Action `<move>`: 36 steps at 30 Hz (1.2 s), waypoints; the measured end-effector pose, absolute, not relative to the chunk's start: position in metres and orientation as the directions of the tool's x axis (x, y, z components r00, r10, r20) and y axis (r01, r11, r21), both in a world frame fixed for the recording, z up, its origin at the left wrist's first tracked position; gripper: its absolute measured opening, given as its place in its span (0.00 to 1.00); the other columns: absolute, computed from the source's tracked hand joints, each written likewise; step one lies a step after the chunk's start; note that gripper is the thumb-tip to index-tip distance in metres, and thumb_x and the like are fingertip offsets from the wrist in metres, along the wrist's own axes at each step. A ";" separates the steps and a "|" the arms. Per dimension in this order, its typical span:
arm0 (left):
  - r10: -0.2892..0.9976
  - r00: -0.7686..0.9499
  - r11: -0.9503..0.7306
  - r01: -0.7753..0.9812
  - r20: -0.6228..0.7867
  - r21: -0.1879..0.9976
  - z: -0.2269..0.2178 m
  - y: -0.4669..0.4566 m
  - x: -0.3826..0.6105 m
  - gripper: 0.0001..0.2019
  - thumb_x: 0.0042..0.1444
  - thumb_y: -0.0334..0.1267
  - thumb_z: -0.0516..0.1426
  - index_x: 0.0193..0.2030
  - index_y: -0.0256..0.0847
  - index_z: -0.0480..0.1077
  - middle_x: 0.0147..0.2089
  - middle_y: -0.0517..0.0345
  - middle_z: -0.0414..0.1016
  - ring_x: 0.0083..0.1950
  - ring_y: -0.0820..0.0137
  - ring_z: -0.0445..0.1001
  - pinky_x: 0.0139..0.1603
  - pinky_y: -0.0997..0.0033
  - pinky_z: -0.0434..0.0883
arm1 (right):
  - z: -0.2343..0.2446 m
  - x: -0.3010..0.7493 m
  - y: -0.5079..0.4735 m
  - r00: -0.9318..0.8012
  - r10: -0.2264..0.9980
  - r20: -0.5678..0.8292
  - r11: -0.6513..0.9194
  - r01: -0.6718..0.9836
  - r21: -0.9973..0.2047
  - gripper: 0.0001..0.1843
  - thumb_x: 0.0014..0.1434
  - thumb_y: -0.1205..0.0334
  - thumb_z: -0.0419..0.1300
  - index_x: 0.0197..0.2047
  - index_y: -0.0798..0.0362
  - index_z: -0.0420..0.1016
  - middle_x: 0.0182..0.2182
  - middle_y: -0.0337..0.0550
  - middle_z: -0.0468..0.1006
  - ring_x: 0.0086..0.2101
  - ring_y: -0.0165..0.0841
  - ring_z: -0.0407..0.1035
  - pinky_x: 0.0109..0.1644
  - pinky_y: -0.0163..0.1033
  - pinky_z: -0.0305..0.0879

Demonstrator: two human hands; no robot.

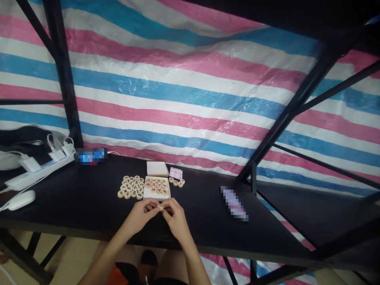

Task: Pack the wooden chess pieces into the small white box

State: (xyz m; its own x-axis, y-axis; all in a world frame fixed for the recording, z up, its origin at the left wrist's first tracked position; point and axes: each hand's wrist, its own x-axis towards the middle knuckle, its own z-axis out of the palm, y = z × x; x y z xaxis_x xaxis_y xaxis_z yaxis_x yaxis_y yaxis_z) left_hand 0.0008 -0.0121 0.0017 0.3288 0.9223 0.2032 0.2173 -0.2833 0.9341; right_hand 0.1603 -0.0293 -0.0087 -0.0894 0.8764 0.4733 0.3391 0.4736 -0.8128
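Between the fingertips of my left hand (146,212) and my right hand (172,213) is a small pale xiangqi piece (160,207), pinched by both in front of the box. Just beyond them lies an open white box (146,195) holding several red-marked xiangqi pieces (153,190). Left of the box, several dark-marked xiangqi pieces (130,188) stand in rows on the black table (202,213). A few red-marked pieces (175,183) sit to the box's right. The marking on the held piece cannot be made out.
A white box lid (157,168) lies behind the box, with a small printed card (176,173) beside it. A phone (91,156) leans at the back left near a white power strip (41,170). A blurred-out object (234,203) lies right. Striped sheeting (178,91) hangs behind.
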 end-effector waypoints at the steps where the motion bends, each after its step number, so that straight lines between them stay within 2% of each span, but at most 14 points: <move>1: 0.924 0.329 -0.272 0.205 0.196 0.940 0.002 -0.012 0.001 0.13 0.51 0.43 0.57 0.37 0.37 0.74 0.35 0.52 0.79 0.35 0.66 0.74 0.33 0.72 0.66 | -0.009 0.160 -0.029 -0.089 0.876 0.475 0.475 0.337 -0.813 0.06 0.55 0.69 0.55 0.31 0.51 0.72 0.32 0.40 0.72 0.34 0.32 0.69 0.36 0.34 0.67; 6: 0.936 0.304 -0.242 0.194 0.177 0.951 -0.001 -0.009 -0.002 0.14 0.49 0.42 0.58 0.40 0.36 0.75 0.36 0.52 0.79 0.35 0.65 0.74 0.33 0.72 0.65 | -0.007 0.159 -0.031 -0.108 0.880 0.462 0.473 0.258 -0.842 0.04 0.55 0.67 0.57 0.33 0.50 0.72 0.35 0.41 0.71 0.36 0.32 0.70 0.37 0.35 0.70; 10: 0.936 0.278 -0.273 0.192 0.214 0.943 -0.002 -0.008 -0.003 0.11 0.49 0.40 0.58 0.37 0.37 0.75 0.33 0.55 0.78 0.33 0.67 0.72 0.32 0.72 0.65 | -0.006 0.158 -0.033 -0.135 0.892 0.432 0.451 0.192 -0.872 0.06 0.55 0.65 0.57 0.37 0.50 0.72 0.38 0.42 0.71 0.37 0.32 0.71 0.41 0.36 0.72; 15: 0.935 0.278 -0.279 0.196 0.219 0.940 -0.002 -0.008 -0.003 0.10 0.50 0.39 0.56 0.35 0.38 0.75 0.32 0.55 0.77 0.33 0.67 0.72 0.32 0.72 0.65 | -0.012 0.159 -0.029 -0.115 0.905 0.410 0.424 0.149 -0.893 0.02 0.53 0.65 0.60 0.33 0.51 0.73 0.39 0.42 0.73 0.37 0.32 0.73 0.40 0.36 0.72; 19: 0.939 0.262 -0.276 0.193 0.222 0.942 0.000 -0.009 -0.001 0.11 0.48 0.40 0.58 0.36 0.36 0.75 0.31 0.54 0.78 0.31 0.68 0.71 0.31 0.73 0.65 | -0.017 0.158 -0.027 -0.095 0.927 0.362 0.373 0.143 -0.917 0.09 0.52 0.65 0.61 0.38 0.51 0.71 0.36 0.41 0.76 0.36 0.33 0.74 0.41 0.38 0.72; 21: 0.934 0.262 -0.302 0.218 0.243 0.928 0.001 -0.010 -0.001 0.11 0.48 0.41 0.58 0.34 0.36 0.75 0.30 0.55 0.77 0.29 0.70 0.69 0.29 0.73 0.64 | -0.015 0.158 -0.028 -0.107 0.928 0.357 0.371 0.170 -0.913 0.09 0.53 0.65 0.60 0.39 0.51 0.72 0.35 0.41 0.77 0.37 0.34 0.74 0.42 0.39 0.72; 26: 0.917 0.256 -0.370 0.250 0.307 0.895 0.001 -0.012 -0.002 0.07 0.48 0.36 0.57 0.32 0.38 0.75 0.29 0.58 0.74 0.28 0.71 0.67 0.28 0.75 0.63 | -0.005 0.158 -0.034 -0.144 0.893 0.426 0.449 0.357 -0.819 0.07 0.57 0.65 0.57 0.39 0.50 0.75 0.35 0.42 0.78 0.36 0.35 0.73 0.42 0.38 0.69; 29: 0.905 0.217 -0.419 0.311 0.365 0.853 -0.003 -0.011 -0.004 0.07 0.50 0.35 0.56 0.34 0.40 0.74 0.34 0.57 0.73 0.29 0.71 0.68 0.30 0.73 0.66 | 0.000 0.160 -0.031 -0.131 0.882 0.453 0.458 0.462 -0.759 0.05 0.57 0.66 0.58 0.36 0.50 0.75 0.33 0.41 0.78 0.34 0.34 0.72 0.39 0.37 0.67; 32: 0.912 0.091 -0.402 0.407 0.401 0.820 -0.008 -0.009 -0.004 0.07 0.52 0.34 0.53 0.35 0.41 0.73 0.39 0.55 0.71 0.33 0.68 0.70 0.35 0.69 0.69 | 0.010 0.161 -0.015 -0.151 0.847 0.509 0.500 0.553 -0.667 0.05 0.56 0.68 0.58 0.35 0.50 0.74 0.36 0.42 0.76 0.38 0.35 0.69 0.42 0.38 0.65; 36: 0.920 -0.006 -0.333 0.518 0.393 0.788 -0.013 -0.009 -0.002 0.09 0.53 0.34 0.51 0.39 0.40 0.70 0.45 0.51 0.69 0.36 0.66 0.72 0.42 0.63 0.70 | 0.025 0.153 0.025 -0.322 0.786 0.528 0.589 0.648 -0.483 0.06 0.54 0.70 0.60 0.36 0.50 0.74 0.36 0.42 0.75 0.41 0.36 0.68 0.46 0.40 0.63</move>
State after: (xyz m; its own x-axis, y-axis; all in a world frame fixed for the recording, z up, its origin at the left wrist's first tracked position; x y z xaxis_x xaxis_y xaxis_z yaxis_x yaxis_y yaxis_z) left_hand -0.0025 -0.0088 -0.0129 -0.0057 0.9197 0.3926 0.5178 -0.3332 0.7880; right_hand 0.1534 0.0255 0.0252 -0.3220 0.7860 0.5277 0.6477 0.5894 -0.4828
